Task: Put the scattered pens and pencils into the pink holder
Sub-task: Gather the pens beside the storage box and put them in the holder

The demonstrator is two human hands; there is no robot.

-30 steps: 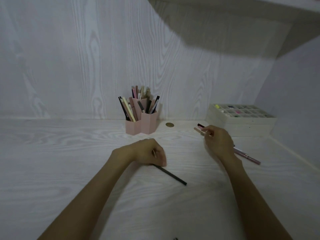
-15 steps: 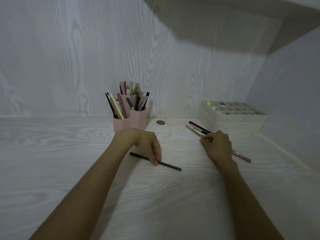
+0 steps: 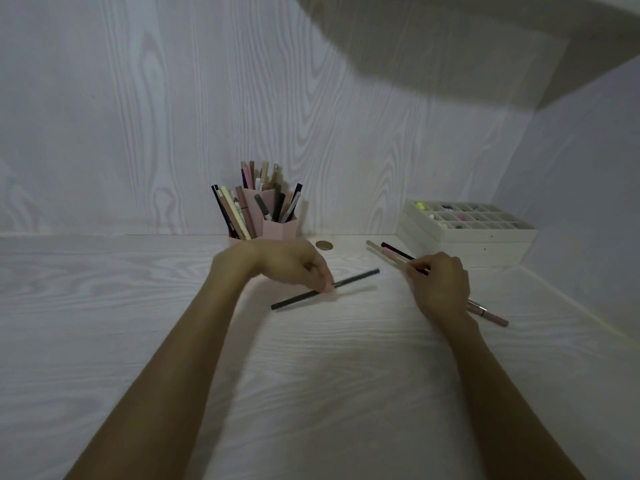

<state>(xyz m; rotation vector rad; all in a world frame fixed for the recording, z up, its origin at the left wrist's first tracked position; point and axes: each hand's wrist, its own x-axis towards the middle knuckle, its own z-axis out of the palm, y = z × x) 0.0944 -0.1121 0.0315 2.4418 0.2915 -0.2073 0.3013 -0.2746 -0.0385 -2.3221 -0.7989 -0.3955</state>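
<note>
The left hand (image 3: 294, 266) has swung the black pencil (image 3: 325, 289) round since a moment ago: it pointed toward the person, now it lies crosswise, seemingly lifted off the table (image 3: 104, 306), pinched at mid-length between curled fingers (image 3: 327, 284). It looks ready to carry to the pink holder (image 3: 277, 228), which stands just behind that hand by the wall, already crowded with upright pens. The right hand (image 3: 440, 289) keeps its curled fingers round a small bundle of pens (image 3: 389, 252), pale and dark, ends sticking out either side.
</note>
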